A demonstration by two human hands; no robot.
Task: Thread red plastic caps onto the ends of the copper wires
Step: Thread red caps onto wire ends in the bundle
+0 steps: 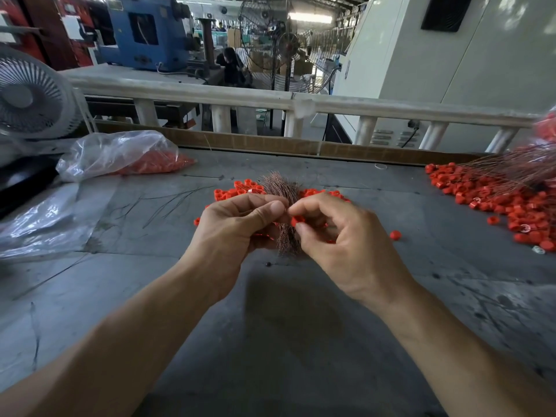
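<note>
My left hand (237,224) grips a bundle of thin copper wires (281,186) above the grey table, and the wire tips fan out beyond my fingers. My right hand (337,236) pinches a small red plastic cap (297,220) between thumb and forefinger, right beside my left thumb and the wires. Whether a wire is inside the cap cannot be told. A small heap of loose red caps (240,191) lies on the table just behind both hands, partly hidden by them.
A clear plastic bag (120,155) holding red caps lies at the back left, near a white fan (30,94). At the right sits a big pile of red caps with wires (496,191). A single cap (395,235) lies alone. A cardboard strip (270,142) edges the table's far side.
</note>
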